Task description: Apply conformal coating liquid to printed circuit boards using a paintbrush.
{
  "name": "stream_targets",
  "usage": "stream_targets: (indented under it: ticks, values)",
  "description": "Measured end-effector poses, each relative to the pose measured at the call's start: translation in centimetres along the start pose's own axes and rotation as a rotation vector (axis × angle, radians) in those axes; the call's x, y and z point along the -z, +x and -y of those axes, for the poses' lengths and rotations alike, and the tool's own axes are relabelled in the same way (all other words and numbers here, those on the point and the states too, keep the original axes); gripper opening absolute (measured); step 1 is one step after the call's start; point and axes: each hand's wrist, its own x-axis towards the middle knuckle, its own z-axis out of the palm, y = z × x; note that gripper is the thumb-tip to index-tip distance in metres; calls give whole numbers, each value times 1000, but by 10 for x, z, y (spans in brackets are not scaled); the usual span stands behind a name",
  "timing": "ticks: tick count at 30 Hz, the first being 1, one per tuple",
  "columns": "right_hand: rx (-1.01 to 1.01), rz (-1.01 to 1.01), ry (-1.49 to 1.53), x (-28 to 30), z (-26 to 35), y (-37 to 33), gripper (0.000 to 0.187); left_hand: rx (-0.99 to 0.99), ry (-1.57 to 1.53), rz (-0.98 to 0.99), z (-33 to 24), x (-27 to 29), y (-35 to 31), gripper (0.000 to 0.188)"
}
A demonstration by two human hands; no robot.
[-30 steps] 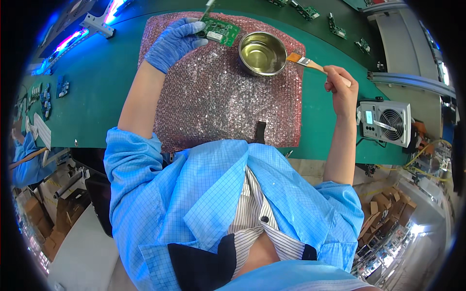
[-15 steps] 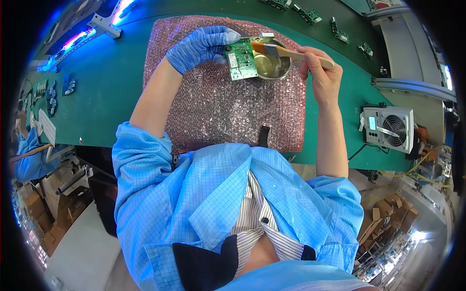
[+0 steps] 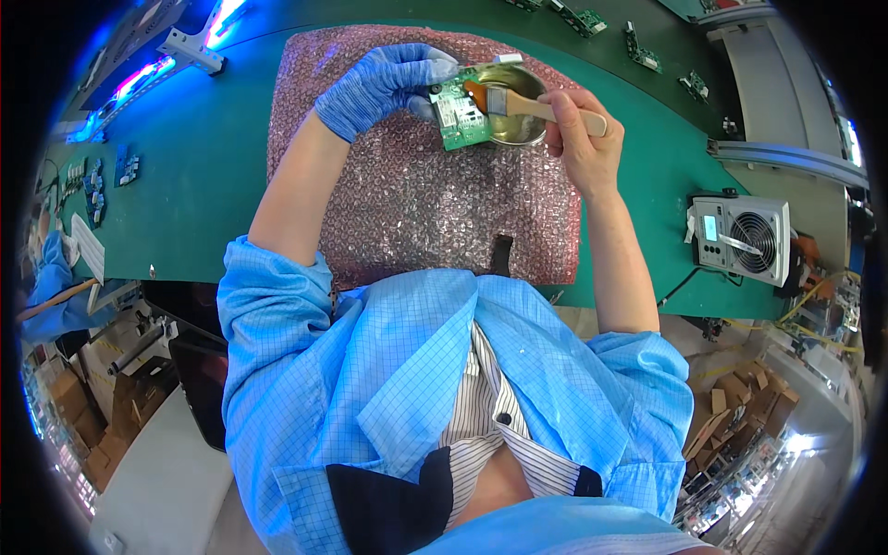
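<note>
My left hand [image 3: 384, 90], in a blue knitted glove, grips a green circuit board [image 3: 460, 120] by its left edge and holds it tilted above the bubble wrap. In my bare right hand [image 3: 583, 134] is a flat brush [image 3: 527, 106] with a pale wooden handle, pinched between thumb and fingers. The brush's orange bristles lie over the board's right part; whether they touch it I cannot tell. Behind the board and brush stands a round metal bowl [image 3: 520, 131] with a yellowish inside, its left side partly hidden by the board.
Pinkish bubble wrap [image 3: 416, 203] covers the middle of the green table [image 3: 199, 203]. A white fan unit [image 3: 740, 239] stands at the right. Several circuit boards lie at the far right, including one [image 3: 640, 48], and blue boards [image 3: 128, 166] at the left. Lit purple-blue lamps [image 3: 139, 83] stand far left.
My right hand has brought the brush leftward, so its bristles now lie farther over the board. The board has tilted a little and catches more glare. My left hand keeps its grip.
</note>
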Motion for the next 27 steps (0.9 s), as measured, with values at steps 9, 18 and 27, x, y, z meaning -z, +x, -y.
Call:
stream_targets:
  ticks: [9,18,27]
  values:
    - [24,-58,25,-2,5,-15,22,-14,11,-136,-1,3,-4,37]
    - [93,49,-110,-24,5,-5,22,-51,123,-143,-7,-6,-9,35]
    - [44,-84,-10,2,7,-3,24,-38,155,-116,-7,-3,-3,35]
